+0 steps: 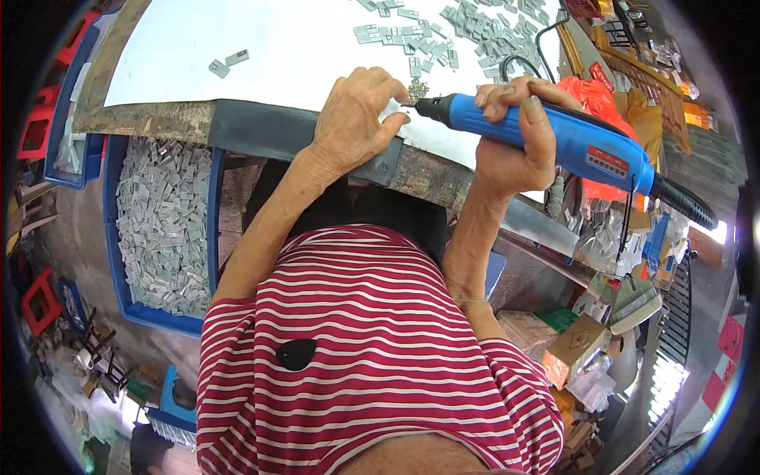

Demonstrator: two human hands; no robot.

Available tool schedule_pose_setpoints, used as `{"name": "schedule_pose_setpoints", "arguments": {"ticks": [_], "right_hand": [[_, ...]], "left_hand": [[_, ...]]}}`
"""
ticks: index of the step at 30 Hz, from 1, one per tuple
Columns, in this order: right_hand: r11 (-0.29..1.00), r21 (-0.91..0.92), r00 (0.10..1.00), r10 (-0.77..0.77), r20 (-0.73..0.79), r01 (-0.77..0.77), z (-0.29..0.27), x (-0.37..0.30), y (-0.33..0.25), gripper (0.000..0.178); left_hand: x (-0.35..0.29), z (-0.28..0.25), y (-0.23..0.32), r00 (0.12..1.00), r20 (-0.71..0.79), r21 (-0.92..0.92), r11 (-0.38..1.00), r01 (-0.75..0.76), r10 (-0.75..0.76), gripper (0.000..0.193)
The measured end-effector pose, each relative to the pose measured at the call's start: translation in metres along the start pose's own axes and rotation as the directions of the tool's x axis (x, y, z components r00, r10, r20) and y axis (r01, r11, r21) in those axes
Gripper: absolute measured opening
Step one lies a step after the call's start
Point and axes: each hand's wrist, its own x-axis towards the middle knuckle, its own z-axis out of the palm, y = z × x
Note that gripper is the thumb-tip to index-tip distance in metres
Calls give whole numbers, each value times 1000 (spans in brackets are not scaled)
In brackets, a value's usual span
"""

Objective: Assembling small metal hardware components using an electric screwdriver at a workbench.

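Observation:
My right hand (518, 134) is wrapped round a blue electric screwdriver (574, 146), lying nearly level with its black nose to the left. The thin bit (408, 105) reaches my left hand (356, 115), beside the index fingertip. My left hand is half curled, thumb and index finger apart, with white worktop showing between them; its palm is hidden. Just beyond the nose lies a small heap of tiny dark pieces (417, 89), perhaps screws. Many small flat grey parts (427, 39) lie scattered farther back on the white worktop (277, 47).
A blue crate (207, 324) full of similar grey parts stands below the table's left side. Two loose grey parts (229, 63) lie at the worktop's left. A black cable (546, 39) loops at the right. Red plastic bags (598, 103) and cardboard boxes (576, 352) crowd the right side.

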Motion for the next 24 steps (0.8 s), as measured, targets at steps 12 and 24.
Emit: {"name": "schedule_pose_setpoints", "arguments": {"ticks": [12, 24], "right_hand": [[1000, -17, 993, 20, 113, -18, -7, 2, 0, 24], [1000, 19, 1000, 21, 15, -21, 0, 2, 4, 25]], "left_hand": [[-1, 0, -3, 999, -23, 6, 1000, 24, -24, 12], [-2, -1, -5, 999, -30, 1, 1000, -20, 20, 10]]}}
